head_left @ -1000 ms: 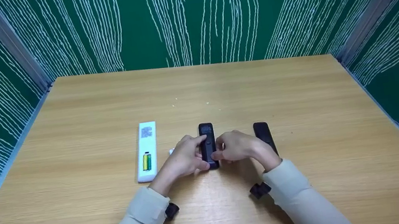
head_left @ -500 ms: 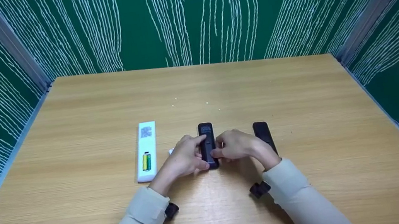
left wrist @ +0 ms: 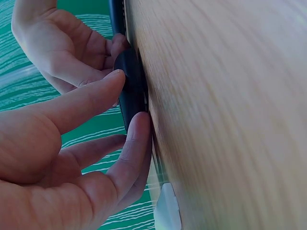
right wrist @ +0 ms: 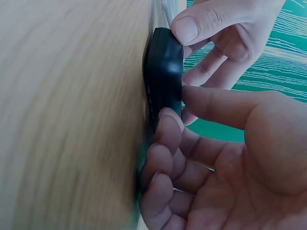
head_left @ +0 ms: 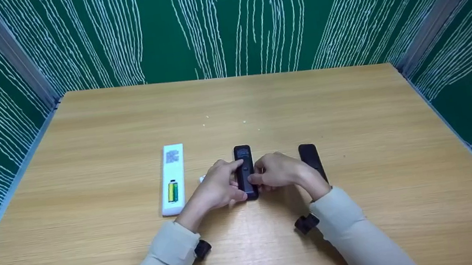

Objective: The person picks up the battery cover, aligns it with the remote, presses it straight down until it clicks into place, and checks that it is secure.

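Note:
A black remote control (head_left: 246, 169) lies back side up on the table between both hands. My left hand (head_left: 219, 185) grips it from the left, thumb at the near end, index fingertip on its back and other fingers along the side. From the right, my right hand (head_left: 279, 171) pinches it, thumb on the lower back panel and curled fingers against the side, as the right wrist view shows. To the left lies a white remote (head_left: 173, 171), its battery compartment uncovered with a yellow and a green battery (head_left: 173, 192) inside.
A second black remote (head_left: 311, 156) lies right of the right hand, partly hidden by the wrist. A small white piece (left wrist: 168, 209) sits just left of the left hand, mostly hidden in the head view. White specks (head_left: 244, 122) dot the wooden table (head_left: 123, 120); patterned green walls surround it.

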The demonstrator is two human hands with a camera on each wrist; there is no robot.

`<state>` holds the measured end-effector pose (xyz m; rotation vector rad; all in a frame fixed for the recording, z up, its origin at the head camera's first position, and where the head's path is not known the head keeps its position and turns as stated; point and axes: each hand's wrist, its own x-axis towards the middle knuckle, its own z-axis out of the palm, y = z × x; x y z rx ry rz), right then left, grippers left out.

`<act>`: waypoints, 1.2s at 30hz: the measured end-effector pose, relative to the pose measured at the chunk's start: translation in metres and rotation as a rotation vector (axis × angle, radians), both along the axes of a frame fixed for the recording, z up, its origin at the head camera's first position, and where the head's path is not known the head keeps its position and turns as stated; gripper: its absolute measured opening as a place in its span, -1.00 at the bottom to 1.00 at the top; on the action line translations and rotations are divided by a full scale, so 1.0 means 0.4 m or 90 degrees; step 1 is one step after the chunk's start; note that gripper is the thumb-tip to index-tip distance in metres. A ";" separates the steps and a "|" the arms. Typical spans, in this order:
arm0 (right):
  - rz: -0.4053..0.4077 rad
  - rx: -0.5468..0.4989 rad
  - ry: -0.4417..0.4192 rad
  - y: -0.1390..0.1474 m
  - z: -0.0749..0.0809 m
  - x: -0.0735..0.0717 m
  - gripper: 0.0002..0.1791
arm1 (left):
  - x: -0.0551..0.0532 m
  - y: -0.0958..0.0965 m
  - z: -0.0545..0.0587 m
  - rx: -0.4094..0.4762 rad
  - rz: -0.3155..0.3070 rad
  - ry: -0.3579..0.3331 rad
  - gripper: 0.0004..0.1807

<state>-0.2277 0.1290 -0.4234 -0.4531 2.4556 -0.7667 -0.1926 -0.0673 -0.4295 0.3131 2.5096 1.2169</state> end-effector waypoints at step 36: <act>-0.051 0.045 0.053 -0.019 -0.010 -0.002 -0.64 | 0.002 0.000 0.003 -0.014 -0.001 0.011 0.03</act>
